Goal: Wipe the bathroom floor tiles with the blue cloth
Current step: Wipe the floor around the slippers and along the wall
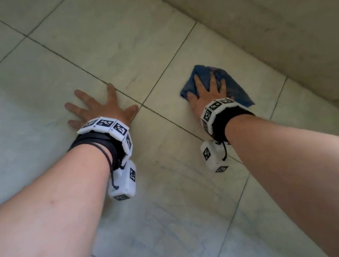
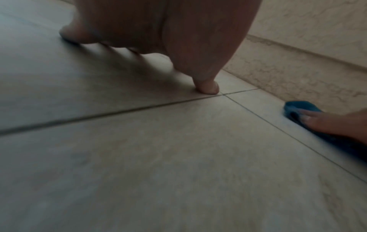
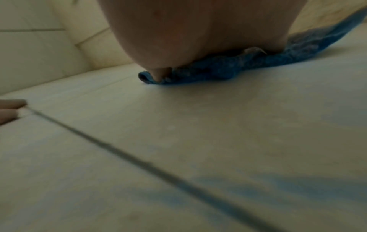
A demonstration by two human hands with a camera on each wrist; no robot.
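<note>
The blue cloth lies crumpled on the pale floor tiles near the wall base. My right hand presses flat on it with straight, spread fingers; in the right wrist view the palm bears down on the blue cloth. My left hand rests flat on a bare tile to the left, fingers splayed, holding nothing, its thumb touching a grout line. In the left wrist view the blue cloth shows at the right under the right hand's fingers.
A beige tiled wall rises along the right and far side, meeting the floor just beyond the cloth. Dark grout lines cross between my hands. Tiled floor stretches to the left and toward me.
</note>
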